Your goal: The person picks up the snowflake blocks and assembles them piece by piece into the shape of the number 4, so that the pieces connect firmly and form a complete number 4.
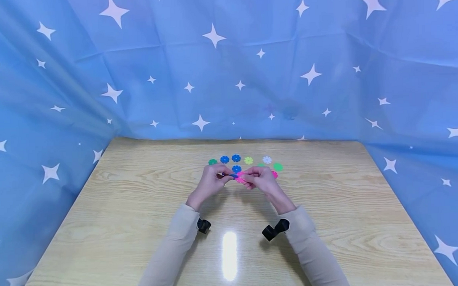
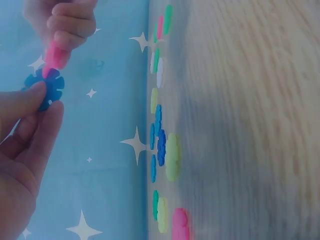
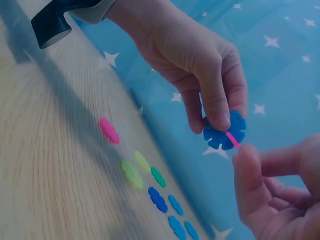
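I find the left hand (image 1: 209, 180) pinching a blue disc (image 3: 215, 136) between thumb and fingers, and the right hand (image 1: 263, 180) pinching a pink disc (image 2: 58, 56). Both discs are raised above the table (image 1: 140, 205), edges touching. I note loose discs (image 1: 224, 159) lying near the hands.

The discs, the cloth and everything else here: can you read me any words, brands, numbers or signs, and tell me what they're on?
None can be read in any view.
Blue disc and pink disc in the hands: no lettering visible.
Blue cloth: only white stars, a pattern, not writing.
Tabletop: wood grain only.
Black wrist devices: any marking is too small to tell.
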A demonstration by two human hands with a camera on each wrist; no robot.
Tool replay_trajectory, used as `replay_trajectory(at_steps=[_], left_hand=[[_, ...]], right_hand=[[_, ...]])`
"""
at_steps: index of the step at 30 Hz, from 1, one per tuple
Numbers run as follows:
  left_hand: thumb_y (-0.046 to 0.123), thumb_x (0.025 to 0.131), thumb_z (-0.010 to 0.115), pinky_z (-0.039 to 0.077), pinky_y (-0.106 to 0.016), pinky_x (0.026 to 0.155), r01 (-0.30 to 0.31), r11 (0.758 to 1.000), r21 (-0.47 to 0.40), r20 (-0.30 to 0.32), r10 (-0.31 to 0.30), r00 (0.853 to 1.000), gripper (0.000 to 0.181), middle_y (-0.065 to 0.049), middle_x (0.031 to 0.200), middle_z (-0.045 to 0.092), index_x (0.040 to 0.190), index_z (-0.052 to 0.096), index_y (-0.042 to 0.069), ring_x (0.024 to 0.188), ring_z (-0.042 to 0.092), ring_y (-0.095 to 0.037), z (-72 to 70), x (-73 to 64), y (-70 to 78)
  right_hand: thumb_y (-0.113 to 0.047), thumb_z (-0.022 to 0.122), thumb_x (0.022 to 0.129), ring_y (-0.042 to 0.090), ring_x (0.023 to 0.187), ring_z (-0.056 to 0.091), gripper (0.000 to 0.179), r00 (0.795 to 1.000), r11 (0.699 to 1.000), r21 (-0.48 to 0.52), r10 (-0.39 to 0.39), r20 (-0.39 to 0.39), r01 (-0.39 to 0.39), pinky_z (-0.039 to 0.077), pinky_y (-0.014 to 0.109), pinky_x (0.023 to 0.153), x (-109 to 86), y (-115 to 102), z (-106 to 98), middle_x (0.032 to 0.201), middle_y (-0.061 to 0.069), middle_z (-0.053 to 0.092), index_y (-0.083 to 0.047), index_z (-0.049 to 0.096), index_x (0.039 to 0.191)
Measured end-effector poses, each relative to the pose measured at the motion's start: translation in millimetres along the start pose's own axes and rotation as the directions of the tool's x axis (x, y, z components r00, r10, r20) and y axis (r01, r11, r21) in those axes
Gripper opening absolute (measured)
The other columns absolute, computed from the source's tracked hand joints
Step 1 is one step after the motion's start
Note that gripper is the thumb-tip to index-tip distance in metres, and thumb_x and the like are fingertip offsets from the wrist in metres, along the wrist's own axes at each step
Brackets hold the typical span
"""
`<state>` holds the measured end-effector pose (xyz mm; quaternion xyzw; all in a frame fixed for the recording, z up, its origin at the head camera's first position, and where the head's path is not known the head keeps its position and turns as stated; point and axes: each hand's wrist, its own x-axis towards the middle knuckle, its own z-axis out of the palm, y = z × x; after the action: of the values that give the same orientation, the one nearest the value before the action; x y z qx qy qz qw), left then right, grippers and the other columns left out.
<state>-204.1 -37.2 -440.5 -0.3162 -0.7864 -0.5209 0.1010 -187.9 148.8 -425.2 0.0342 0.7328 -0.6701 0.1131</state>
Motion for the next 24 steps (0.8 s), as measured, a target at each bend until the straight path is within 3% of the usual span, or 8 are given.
replay_trajectory(at_steps=[3, 7, 15, 24], left_hand=[[-0.007, 0.079, 0.070, 0.056, -0.019, 0.063, 0.028, 0.999, -0.021, 0.000, -0.028, 1.000, 0.004, -0.012, 0.081, 0.066, 0.080, 0.071, -0.003, 0.074, 0.064, -0.024, -1.1, 0.6, -0.2], [-0.006, 0.081, 0.069, 0.056, -0.020, 0.064, 0.021, 1.000, -0.022, 0.001, -0.021, 1.000, 0.004, -0.012, 0.082, 0.066, 0.084, 0.070, -0.003, 0.075, 0.064, -0.023, -2.3, 2.2, -1.3], [-0.005, 0.081, 0.069, 0.056, -0.019, 0.065, 0.080, 0.996, -0.025, -0.006, -0.080, 0.997, 0.007, -0.010, 0.085, 0.066, 0.087, 0.071, -0.002, 0.077, 0.064, -0.021, -2.8, 1.7, -7.3], [-0.005, 0.083, 0.067, 0.057, -0.021, 0.065, 0.135, 0.990, -0.046, -0.002, -0.135, 0.991, 0.008, -0.009, 0.087, 0.065, 0.090, 0.070, -0.001, 0.077, 0.063, -0.019, -9.1, -1.2, -8.8]], right_hand=[[0.001, 0.062, 0.089, 0.009, 0.055, 0.060, 0.021, 1.000, 1.000, 0.021, -0.009, 0.007, 0.009, 0.056, 0.022, 0.056, 0.0, 0.1, -1.4, 0.067, 0.002, 0.064, 0.015, 0.060, 0.103], [-0.007, 0.061, 0.091, 0.012, 0.059, 0.061, 0.025, 1.000, 0.999, 0.047, -0.022, 0.008, 0.021, 0.056, 0.024, 0.058, 0.6, 1.4, -4.4, 0.070, 0.003, 0.064, 0.012, 0.060, 0.107], [-0.016, 0.062, 0.092, 0.019, 0.072, 0.065, 0.035, 0.998, 0.999, -0.015, -0.042, -0.043, 0.041, 0.057, 0.041, 0.077, 6.5, 10.5, -23.9, 0.080, 0.007, 0.065, 0.010, 0.058, 0.114], [-0.009, 0.063, 0.090, 0.022, 0.081, 0.065, 0.035, 0.991, 0.997, -0.077, -0.031, -0.128, 0.022, 0.057, 0.027, 0.074, 14.6, 23.9, -54.8, 0.083, 0.004, 0.063, 0.012, 0.056, 0.117]])
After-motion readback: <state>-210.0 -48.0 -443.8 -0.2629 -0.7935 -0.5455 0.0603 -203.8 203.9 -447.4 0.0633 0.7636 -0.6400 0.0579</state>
